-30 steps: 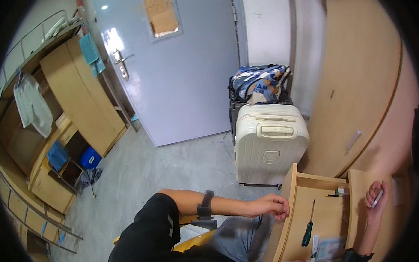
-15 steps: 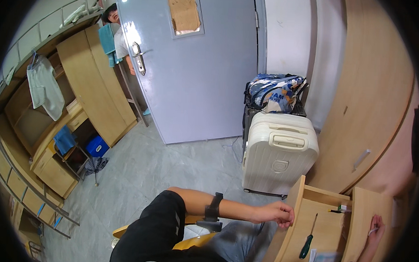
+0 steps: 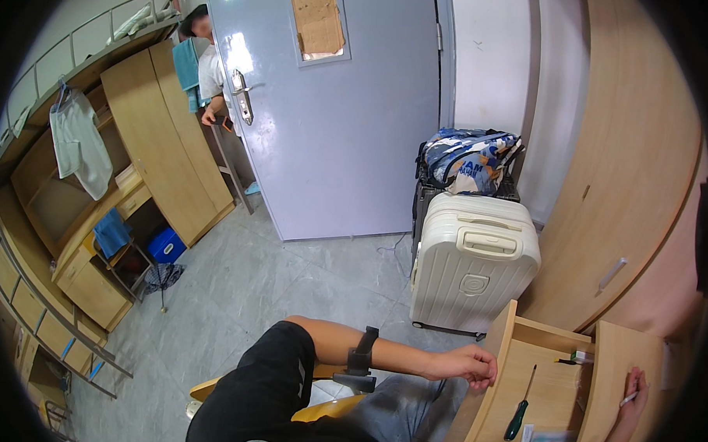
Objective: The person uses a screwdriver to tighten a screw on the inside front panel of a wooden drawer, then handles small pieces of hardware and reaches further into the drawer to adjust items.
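Note:
An open wooden drawer is in front of me at the lower right. My left hand is closed at the top of the drawer's front panel, its fingers curled against the edge. Inside the drawer lies a screwdriver with a dark green handle and a long thin shaft. A small green-and-white box sits in the far corner. My right hand is over the light wooden desktop beside the drawer, its fingers bent round a thin white stick-like thing.
A cream suitcase stands beyond the drawer, with a patterned backpack behind it. Past a grey-blue door, a person holds a dark object. A wardrobe and a chair stand at the left, a tall wooden cabinet at the right.
The person by the door has come further into view and shows a hand with a dark object. My right hand has shifted slightly and its white thing points another way. My left hand stays put.

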Demonstrator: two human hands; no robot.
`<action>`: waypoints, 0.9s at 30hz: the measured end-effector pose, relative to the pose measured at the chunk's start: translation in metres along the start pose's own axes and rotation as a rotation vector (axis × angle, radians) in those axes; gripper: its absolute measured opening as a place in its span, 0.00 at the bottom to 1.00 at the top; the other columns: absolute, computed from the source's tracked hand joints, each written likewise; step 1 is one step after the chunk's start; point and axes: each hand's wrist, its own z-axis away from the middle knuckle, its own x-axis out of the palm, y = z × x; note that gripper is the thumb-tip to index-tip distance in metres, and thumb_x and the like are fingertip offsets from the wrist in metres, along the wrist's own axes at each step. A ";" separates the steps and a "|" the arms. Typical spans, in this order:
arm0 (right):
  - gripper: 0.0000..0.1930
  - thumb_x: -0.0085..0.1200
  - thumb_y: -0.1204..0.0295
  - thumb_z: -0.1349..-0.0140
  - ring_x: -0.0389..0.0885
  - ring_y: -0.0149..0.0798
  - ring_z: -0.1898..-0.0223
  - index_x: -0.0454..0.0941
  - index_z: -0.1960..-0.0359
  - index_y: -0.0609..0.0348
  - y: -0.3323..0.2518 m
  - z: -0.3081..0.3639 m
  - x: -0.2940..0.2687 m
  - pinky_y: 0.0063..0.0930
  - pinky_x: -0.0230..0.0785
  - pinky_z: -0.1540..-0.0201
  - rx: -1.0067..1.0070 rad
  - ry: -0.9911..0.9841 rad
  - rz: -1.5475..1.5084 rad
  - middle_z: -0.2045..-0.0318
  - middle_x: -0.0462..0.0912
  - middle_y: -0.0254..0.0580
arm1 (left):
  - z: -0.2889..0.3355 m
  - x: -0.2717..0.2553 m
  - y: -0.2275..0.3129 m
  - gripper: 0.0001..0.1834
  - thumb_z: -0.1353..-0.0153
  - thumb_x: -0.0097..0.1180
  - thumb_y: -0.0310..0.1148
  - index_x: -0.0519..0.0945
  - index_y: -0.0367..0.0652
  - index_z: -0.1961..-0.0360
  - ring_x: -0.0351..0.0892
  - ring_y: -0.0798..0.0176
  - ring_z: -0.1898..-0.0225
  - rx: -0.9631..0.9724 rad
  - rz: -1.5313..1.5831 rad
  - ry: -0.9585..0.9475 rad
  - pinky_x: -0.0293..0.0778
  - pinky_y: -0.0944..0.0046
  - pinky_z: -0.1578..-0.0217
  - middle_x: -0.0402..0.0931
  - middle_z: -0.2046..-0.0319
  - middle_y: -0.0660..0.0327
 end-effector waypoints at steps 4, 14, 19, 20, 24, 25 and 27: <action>0.13 0.47 0.76 0.30 0.77 0.43 0.45 0.70 0.48 0.72 0.002 -0.013 -0.009 0.36 0.76 0.40 -0.003 -0.129 -0.067 0.49 0.77 0.51 | 0.001 -0.001 -0.001 0.08 0.33 0.47 0.29 0.77 0.38 0.66 0.73 0.73 0.69 -0.009 -0.014 0.023 0.68 0.72 0.67 0.76 0.70 0.64; 0.24 0.43 0.61 0.27 0.67 0.36 0.34 0.63 0.35 0.62 -0.017 -0.041 -0.056 0.23 0.65 0.40 -0.236 -0.275 0.201 0.34 0.67 0.40 | -0.006 -0.011 0.004 0.08 0.34 0.47 0.31 0.77 0.40 0.66 0.74 0.72 0.69 0.046 -0.008 0.069 0.70 0.72 0.66 0.76 0.71 0.64; 0.24 0.45 0.57 0.28 0.63 0.29 0.33 0.67 0.37 0.57 -0.028 -0.025 -0.050 0.25 0.60 0.37 -0.062 -0.445 0.268 0.35 0.70 0.31 | -0.008 -0.016 0.007 0.08 0.34 0.47 0.30 0.77 0.39 0.65 0.74 0.71 0.68 0.053 0.013 0.079 0.71 0.70 0.65 0.76 0.71 0.63; 0.24 0.46 0.56 0.28 0.65 0.28 0.35 0.68 0.37 0.57 -0.028 -0.022 -0.046 0.23 0.60 0.38 -0.075 -0.363 0.296 0.35 0.71 0.30 | -0.009 -0.017 0.006 0.08 0.34 0.47 0.30 0.77 0.38 0.65 0.74 0.71 0.68 0.057 0.014 0.072 0.71 0.70 0.65 0.76 0.71 0.63; 0.25 0.48 0.54 0.29 0.74 0.23 0.47 0.70 0.39 0.57 -0.021 -0.002 -0.023 0.11 0.65 0.55 -0.028 -0.297 0.424 0.39 0.75 0.30 | -0.010 -0.019 0.008 0.08 0.34 0.48 0.30 0.77 0.38 0.65 0.74 0.71 0.69 0.049 -0.005 0.085 0.71 0.70 0.66 0.76 0.71 0.63; 0.25 0.48 0.54 0.30 0.77 0.22 0.50 0.71 0.39 0.57 -0.017 0.003 -0.015 0.08 0.67 0.60 -0.008 -0.305 0.457 0.40 0.76 0.30 | -0.009 -0.019 0.008 0.08 0.34 0.48 0.30 0.77 0.38 0.65 0.74 0.71 0.69 0.051 -0.006 0.090 0.71 0.70 0.66 0.76 0.71 0.63; 0.22 0.48 0.57 0.31 0.76 0.23 0.53 0.70 0.42 0.57 -0.013 0.009 -0.004 0.09 0.66 0.62 -0.007 -0.302 0.508 0.44 0.76 0.30 | -0.009 -0.019 0.009 0.08 0.34 0.48 0.30 0.77 0.38 0.65 0.74 0.71 0.69 0.052 0.004 0.085 0.71 0.71 0.66 0.75 0.71 0.63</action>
